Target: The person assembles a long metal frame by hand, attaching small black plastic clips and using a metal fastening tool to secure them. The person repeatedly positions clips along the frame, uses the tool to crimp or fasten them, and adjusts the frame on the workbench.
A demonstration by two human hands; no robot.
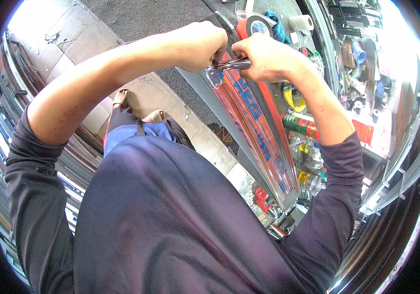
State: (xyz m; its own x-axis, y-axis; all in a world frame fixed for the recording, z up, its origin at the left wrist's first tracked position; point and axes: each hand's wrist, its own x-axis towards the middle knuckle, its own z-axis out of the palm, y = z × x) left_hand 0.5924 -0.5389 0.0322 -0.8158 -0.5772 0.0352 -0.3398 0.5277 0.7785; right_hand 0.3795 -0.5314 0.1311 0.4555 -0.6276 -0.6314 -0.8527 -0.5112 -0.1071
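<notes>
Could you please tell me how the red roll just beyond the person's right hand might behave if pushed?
The red roll would probably roll along its curved side, given its round outline. Its thick body suggests it should stay fairly stiff rather than flop.

Tape roll (249, 28) beyond right hand (268, 58)

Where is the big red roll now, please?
The big red roll sits at the head view's top, right of centre, just beyond the right hand.

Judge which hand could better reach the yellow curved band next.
Probably the right hand: it is nearer the yellow curved band than the left hand, though it holds a shiny silver object.
</notes>
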